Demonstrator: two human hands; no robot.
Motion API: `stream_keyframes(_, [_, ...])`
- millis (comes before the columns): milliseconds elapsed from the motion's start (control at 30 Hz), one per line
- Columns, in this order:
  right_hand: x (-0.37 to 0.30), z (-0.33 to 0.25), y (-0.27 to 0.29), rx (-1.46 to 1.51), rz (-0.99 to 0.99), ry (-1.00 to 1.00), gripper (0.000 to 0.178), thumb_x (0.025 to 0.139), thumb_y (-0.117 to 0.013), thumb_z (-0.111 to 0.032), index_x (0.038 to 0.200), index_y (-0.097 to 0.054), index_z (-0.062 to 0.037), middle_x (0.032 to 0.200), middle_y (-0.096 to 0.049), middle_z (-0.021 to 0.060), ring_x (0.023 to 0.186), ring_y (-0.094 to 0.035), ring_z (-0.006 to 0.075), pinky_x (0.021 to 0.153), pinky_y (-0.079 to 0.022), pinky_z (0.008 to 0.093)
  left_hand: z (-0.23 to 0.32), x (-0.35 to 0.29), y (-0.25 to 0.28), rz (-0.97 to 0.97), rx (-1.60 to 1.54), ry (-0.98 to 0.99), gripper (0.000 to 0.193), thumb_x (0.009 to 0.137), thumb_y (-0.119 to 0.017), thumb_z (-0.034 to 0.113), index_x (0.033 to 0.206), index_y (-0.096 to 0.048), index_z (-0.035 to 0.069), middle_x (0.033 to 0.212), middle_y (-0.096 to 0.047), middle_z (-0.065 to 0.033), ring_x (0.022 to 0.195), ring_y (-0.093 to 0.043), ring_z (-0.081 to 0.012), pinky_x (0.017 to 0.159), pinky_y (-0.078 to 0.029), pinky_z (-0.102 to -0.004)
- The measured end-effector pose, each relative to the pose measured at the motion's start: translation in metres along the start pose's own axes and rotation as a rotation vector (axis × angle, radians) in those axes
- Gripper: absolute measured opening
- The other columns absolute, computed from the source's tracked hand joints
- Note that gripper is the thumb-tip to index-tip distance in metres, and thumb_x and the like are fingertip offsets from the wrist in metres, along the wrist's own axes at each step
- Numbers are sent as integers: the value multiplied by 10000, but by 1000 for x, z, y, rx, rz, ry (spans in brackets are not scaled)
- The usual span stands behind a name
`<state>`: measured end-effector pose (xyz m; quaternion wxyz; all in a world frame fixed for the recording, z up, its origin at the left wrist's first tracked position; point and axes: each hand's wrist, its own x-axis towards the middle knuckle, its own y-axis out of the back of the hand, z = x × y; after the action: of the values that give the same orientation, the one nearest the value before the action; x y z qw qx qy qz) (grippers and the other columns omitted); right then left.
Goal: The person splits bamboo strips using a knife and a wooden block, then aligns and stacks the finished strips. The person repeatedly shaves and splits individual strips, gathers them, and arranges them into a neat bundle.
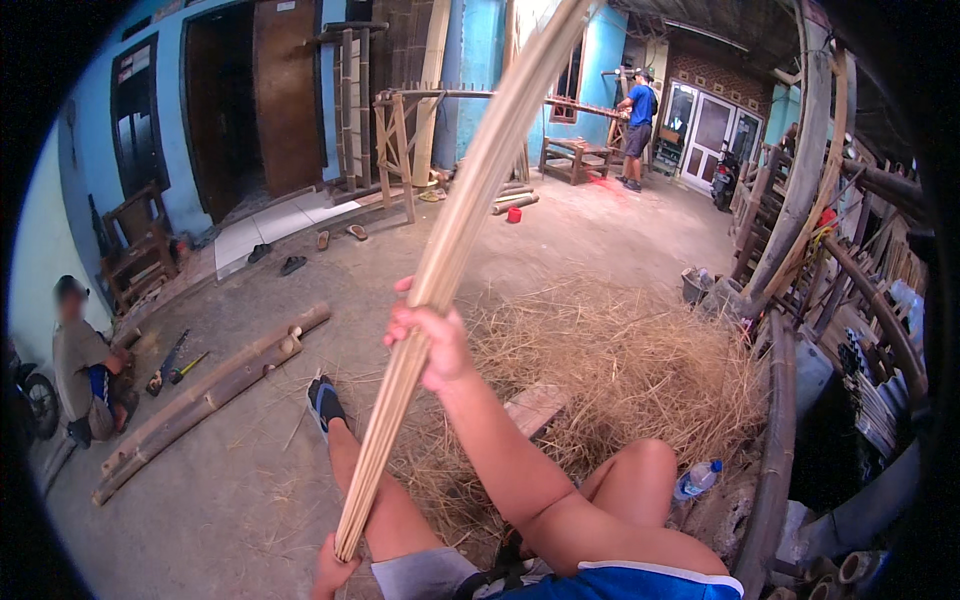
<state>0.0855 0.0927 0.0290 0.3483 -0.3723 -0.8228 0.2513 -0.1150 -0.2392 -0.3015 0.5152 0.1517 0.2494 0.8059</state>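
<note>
A long bundle of thin, pale bamboo strips slants up and away from near my lap, its top running out of view. Around its middle, my right hand is closed, thumb across the strips. At the bundle's lower end, my left hand grips the cut ends and is partly cut off by the lower edge. My bent legs are on either side of the lower view. Beyond my right hand spreads a heap of bamboo shavings, with a flat wooden piece lying in it.
Thick bamboo poles lie at left, near a saw and a seated person. A water bottle stands beside my right knee. Stacked bamboo and a rail line the right. Another person stands at the back.
</note>
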Motion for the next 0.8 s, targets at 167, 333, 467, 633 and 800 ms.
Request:
stream_keyframes(167, [-9,-27,59,154,129,11,350,856,-592,-110,1196,-512,-93,758,-510,-5,675,-545,127,656,-532,345,32,-24,59,-266,125,-100,697,671,-936,234,1255,-604,49,992,-722,-131,914,-705,-296,856,-553,-420])
stream_keyframes(333, [-32,-15,135,362,351,1,308,850,-581,-148,1145,-491,-132,766,-498,-15,655,-513,118,653,-510,342,65,-38,93,-403,172,151,684,737,-871,290,1320,-593,64,1073,-737,-155,997,-711,-337,909,-543,-447])
stream_keyframes(467, [-65,27,212,545,414,-20,257,849,-576,-161,1096,-506,-145,767,-501,-19,655,-516,122,678,-495,333,100,-44,117,-411,413,233,643,740,-851,322,1273,-602,66,1075,-743,-175,1012,-718,-373,902,-549,-466])
stream_keyframes(633, [-116,108,284,803,440,22,253,863,-583,-192,1095,-572,-93,807,-534,16,724,-556,145,756,-506,348,152,-34,136,-417,870,242,551,682,-840,332,1112,-627,61,974,-747,-208,968,-721,-409,838,-578,-495])
stream_keyframes(800, [-159,148,294,537,866,-263,516,972,-631,-375,1350,-550,-33,1151,-661,154,1094,-638,302,1003,-514,482,177,-13,145,-457,1155,238,445,732,-788,293,1080,-625,68,930,-742,-214,931,-721,-411,828,-572,-532])
